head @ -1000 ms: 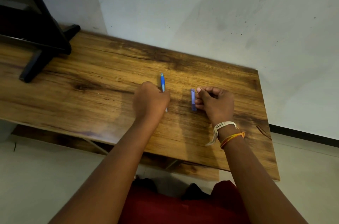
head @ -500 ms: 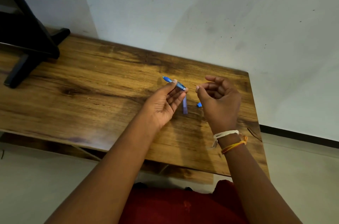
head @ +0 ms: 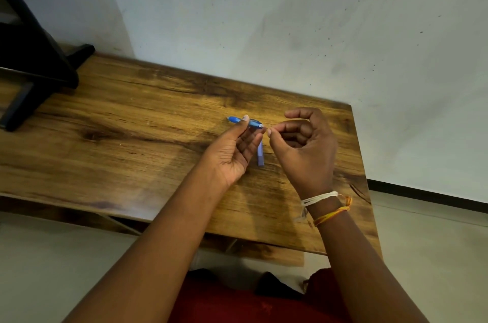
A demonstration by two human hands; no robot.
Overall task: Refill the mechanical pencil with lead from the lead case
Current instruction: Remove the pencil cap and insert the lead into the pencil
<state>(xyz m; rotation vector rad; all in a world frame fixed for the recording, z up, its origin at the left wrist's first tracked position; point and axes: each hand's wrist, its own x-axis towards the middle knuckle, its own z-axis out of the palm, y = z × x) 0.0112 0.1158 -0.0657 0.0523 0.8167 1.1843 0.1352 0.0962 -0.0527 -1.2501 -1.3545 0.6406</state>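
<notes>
My left hand [head: 232, 153] holds the blue mechanical pencil [head: 254, 123] a little above the wooden table [head: 126, 121]. The pencil lies roughly level, with its pale end pointing right. My right hand [head: 306, 156] is just right of that end, thumb and forefinger pinched together close to it. Whether something thin sits between those fingertips is too small to see. The bluish-purple lead case [head: 260, 156] lies flat on the table below the pencil, between my two hands and partly hidden by my left fingers.
A black stand [head: 34, 71] occupies the table's far left corner. A pale wall [head: 290, 32] runs right behind the table. The table's right edge [head: 361, 164] is close to my right hand, with floor beyond it.
My left hand has lifted the pencil off the table and turned it level. My right hand left the lead case and rose to the pencil's right end. A small blue piece seen earlier is now hidden.
</notes>
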